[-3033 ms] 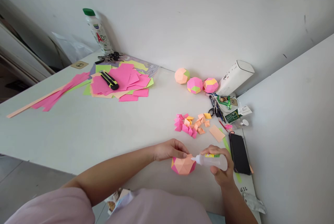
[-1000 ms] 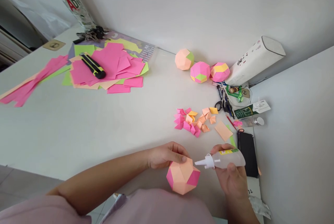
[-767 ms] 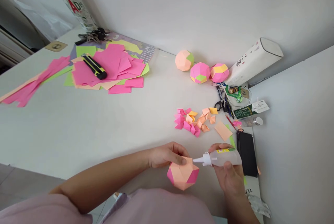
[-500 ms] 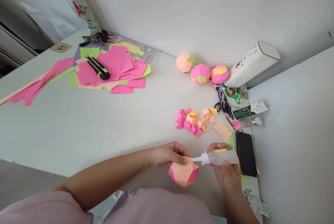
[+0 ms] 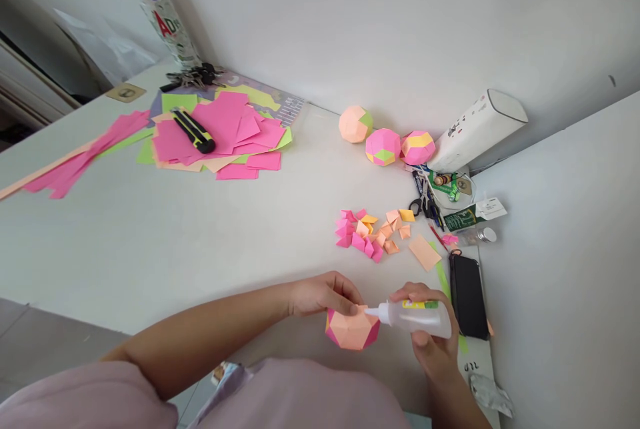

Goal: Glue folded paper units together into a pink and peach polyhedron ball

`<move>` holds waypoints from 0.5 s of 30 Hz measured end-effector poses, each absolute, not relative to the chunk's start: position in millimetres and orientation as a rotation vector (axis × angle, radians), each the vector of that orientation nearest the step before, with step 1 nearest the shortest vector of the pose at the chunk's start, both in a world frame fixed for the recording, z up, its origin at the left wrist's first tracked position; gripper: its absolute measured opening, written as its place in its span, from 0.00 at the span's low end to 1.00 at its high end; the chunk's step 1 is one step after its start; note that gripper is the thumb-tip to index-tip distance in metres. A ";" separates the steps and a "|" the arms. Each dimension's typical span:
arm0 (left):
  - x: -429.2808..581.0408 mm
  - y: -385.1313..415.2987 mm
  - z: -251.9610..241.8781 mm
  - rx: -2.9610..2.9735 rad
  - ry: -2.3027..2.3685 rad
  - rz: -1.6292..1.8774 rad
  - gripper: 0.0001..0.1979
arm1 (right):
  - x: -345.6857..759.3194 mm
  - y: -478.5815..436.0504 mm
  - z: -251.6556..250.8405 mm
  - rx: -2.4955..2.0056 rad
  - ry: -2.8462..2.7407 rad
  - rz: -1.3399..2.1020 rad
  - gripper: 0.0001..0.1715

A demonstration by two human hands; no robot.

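My left hand (image 5: 327, 295) pinches the upper edge of a peach and pink folded-paper ball (image 5: 353, 331), thumb on the near side. The fingers behind the ball are partly hidden. In my right hand (image 5: 436, 342) is a clear glue bottle (image 5: 420, 317) with a white nozzle, lying almost level. Its tip points left and meets the top edge of the ball near my left thumb. Beyond the hands lie several small folded paper pieces in pink (image 5: 359, 240) and peach (image 5: 390, 232). A flat peach paper sheet (image 5: 425, 253) is to their right.
Three finished paper balls (image 5: 383, 147) rest by the wall beside a white box (image 5: 477, 129). Scissors (image 5: 424, 202) and a black pouch (image 5: 469, 295) line the right side. On the left are coloured papers (image 5: 220, 129) under a utility knife (image 5: 193, 130), keys (image 5: 195, 75) and a tall bottle (image 5: 170, 25).
The glue bottle has shifted slightly left and down, its nozzle now over the ball's edge. The ball has tipped a little in my left hand. The whole view has shifted slightly.
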State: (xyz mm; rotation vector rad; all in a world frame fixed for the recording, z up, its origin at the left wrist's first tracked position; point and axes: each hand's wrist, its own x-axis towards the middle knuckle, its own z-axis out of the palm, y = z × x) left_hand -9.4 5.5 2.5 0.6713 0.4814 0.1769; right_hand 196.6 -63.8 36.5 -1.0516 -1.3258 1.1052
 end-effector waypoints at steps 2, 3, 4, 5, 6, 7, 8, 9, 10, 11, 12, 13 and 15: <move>-9.6 5.3 1.8 0.687 0.486 0.183 0.07 | 196.0 -62.9 36.7 -1.041 -1.347 1.070 0.19; -9.7 5.1 1.2 0.694 0.488 0.184 0.07 | 195.9 -62.5 36.4 -1.029 -1.358 1.059 0.19; -9.8 4.9 0.5 0.699 0.490 0.185 0.07 | 196.0 -62.1 35.8 -1.017 -1.366 1.052 0.19; -9.9 4.7 -0.1 0.700 0.488 0.184 0.08 | 196.2 -61.7 35.1 -1.009 -1.371 1.051 0.19; -9.9 4.4 -0.8 0.701 0.485 0.182 0.08 | 196.4 -61.3 34.4 -1.004 -1.373 1.053 0.18; -10.0 4.2 -1.3 0.701 0.482 0.181 0.08 | 196.7 -60.8 33.6 -1.005 -1.371 1.055 0.18; -10.0 4.0 -1.6 0.701 0.480 0.181 0.08 | 196.9 -60.3 32.9 -1.010 -1.365 1.056 0.18; -10.0 3.9 -1.8 0.702 0.478 0.181 0.08 | 197.2 -59.8 32.2 -1.017 -1.358 1.057 0.18; -10.0 3.8 -1.8 0.705 0.479 0.179 0.08 | 197.4 -59.3 31.6 -1.021 -1.350 1.055 0.18; -9.9 3.8 -1.6 0.708 0.482 0.177 0.08 | 197.5 -58.9 31.0 -1.023 -1.344 1.055 0.18; -9.9 3.8 -1.2 0.710 0.486 0.173 0.08 | 197.5 -58.5 30.5 -1.023 -1.337 1.055 0.19; -9.8 3.9 -0.7 0.713 0.491 0.169 0.09 | 197.5 -58.2 30.0 -1.021 -1.333 1.055 0.19; -9.7 4.2 0.3 0.719 0.502 0.162 0.09 | 197.5 -57.8 29.1 -1.022 -1.331 1.056 0.19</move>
